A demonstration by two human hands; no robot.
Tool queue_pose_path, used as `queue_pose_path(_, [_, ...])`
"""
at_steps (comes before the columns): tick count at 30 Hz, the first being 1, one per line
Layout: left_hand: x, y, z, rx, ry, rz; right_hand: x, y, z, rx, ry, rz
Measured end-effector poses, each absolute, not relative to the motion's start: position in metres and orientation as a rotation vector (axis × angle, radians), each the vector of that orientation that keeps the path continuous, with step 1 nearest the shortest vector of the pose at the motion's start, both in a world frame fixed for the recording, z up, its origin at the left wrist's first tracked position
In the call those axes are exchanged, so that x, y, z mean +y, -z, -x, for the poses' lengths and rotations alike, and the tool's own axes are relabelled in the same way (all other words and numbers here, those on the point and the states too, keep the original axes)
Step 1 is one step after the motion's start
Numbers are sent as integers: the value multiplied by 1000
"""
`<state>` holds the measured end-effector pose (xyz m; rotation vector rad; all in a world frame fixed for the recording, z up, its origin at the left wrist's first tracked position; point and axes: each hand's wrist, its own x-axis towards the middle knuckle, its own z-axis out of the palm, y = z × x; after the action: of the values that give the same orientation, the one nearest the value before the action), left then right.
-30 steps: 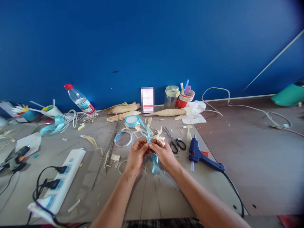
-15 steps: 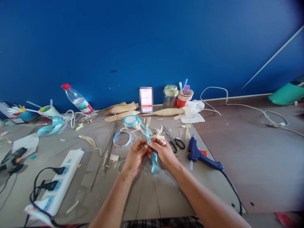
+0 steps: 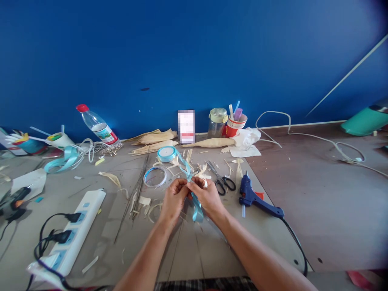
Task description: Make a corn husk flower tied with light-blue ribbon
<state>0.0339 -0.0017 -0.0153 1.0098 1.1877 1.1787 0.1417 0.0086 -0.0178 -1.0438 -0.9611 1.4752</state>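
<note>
Light-blue satin ribbon (image 3: 197, 210) is pinched between my two hands, which meet at the fingertips over the table. My left hand (image 3: 176, 196) grips it from the left, fingers curled. From the right, my right hand (image 3: 207, 194) presses thumb and fingers on the same spot; the pinched part is hidden. One end hangs toward me in a loop. The other runs away to the ribbon spool (image 3: 167, 154) just beyond. A roll of clear tape (image 3: 154, 177) lies left of my hands. To their right are black-handled scissors (image 3: 224, 184) and a blue hot glue gun (image 3: 257, 198).
A white power strip (image 3: 79, 232) with black plugs lies front left. Thin wires (image 3: 138, 190) and dried husk scraps (image 3: 112, 178) litter the table. Along the blue wall stand a bottle (image 3: 101, 128), a phone (image 3: 186, 126), a jar (image 3: 216, 123) and red cups (image 3: 235, 126).
My fingers have shifted slightly at the pinched point, closing nearer together. The hanging ribbon loop has swung a little. The camera view has turned slightly; the other things stay in place.
</note>
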Motion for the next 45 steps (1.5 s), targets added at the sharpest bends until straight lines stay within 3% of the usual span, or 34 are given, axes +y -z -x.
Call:
queue_pose_path(10, [-4, 7, -35, 1034, -1143, -863, 9, 15, -140, -845, -1455, 1022])
queue_pose_path(19, [-5, 0, -27, 781, -1021, -598, 5, 5, -147, -696, -1826, 766])
queue_pose_path(26, [-6, 0, -26, 811, -1018, -623, 5, 3, -148, -712, -1824, 767])
queue_pose_path(39, [-6, 6, -33, 1071, -1162, -957, 6, 2, -144, -652, -1698, 859])
queue_pose_path(45, [1, 4, -22, 1019, -1388, -768, 5, -4, -149, -892, -1699, 971])
